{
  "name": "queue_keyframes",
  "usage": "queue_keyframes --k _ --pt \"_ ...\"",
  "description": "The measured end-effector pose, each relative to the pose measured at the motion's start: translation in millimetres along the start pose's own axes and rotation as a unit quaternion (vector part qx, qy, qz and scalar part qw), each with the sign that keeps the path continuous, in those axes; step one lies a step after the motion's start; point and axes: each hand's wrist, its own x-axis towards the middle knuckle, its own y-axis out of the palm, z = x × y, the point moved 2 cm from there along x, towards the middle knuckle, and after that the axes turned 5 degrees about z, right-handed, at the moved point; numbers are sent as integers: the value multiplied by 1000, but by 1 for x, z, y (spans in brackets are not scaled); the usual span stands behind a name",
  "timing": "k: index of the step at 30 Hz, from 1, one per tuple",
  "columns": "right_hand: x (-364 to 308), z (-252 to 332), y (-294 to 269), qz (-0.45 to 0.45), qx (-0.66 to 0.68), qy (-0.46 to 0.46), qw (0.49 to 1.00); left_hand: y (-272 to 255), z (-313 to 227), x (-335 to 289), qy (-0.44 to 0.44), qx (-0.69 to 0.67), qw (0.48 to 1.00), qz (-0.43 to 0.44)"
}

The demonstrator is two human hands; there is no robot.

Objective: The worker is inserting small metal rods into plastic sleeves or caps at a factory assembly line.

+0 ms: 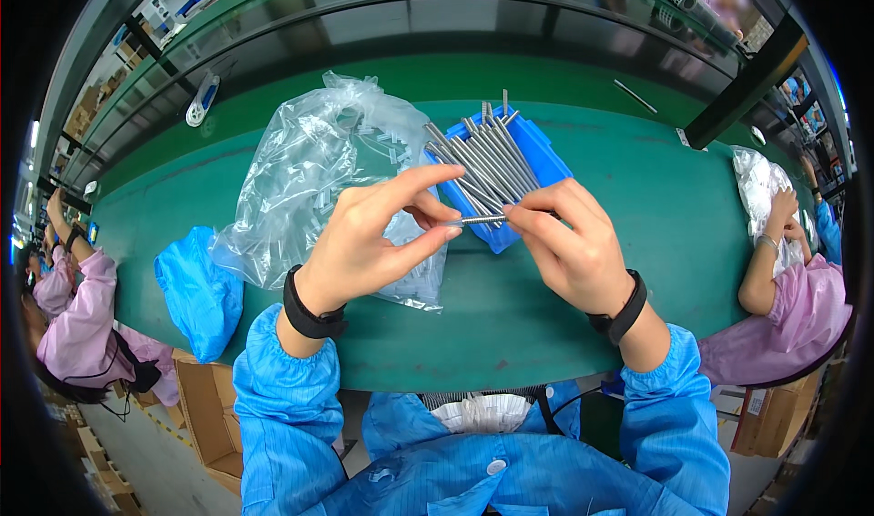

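Observation:
My left hand [369,234] pinches thumb and forefinger around a small, pale, see-through sleeve at the left end of a short metal rod [482,219]. The rod looks ribbed or threaded, and my right hand [569,243] grips its other end between thumb and fingers. Just beyond both hands, a blue plastic bin [546,152] holds many grey metal rods [492,156], pointing up and away. A large clear plastic bag [291,152] lies left of the bin, partly behind my left hand. Small clear pieces [423,275] show inside it.
A crumpled blue cloth or bag [202,288] lies at the left on the green table [437,347]. One loose rod [635,96] lies far right near a dark post [746,88]. Co-workers in pink sleeves [801,311] sit at both sides. An open cardboard box [205,407] stands below, left.

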Motion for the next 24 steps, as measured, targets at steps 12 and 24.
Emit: queue_keyframes --k 12,24 --pt "-3 1 2 7 -26 -13 1000 6 2 0 -9 -17 1000 12" --pt "-6 5 10 9 -23 -15 1000 12 2 0 3 0 1000 14"
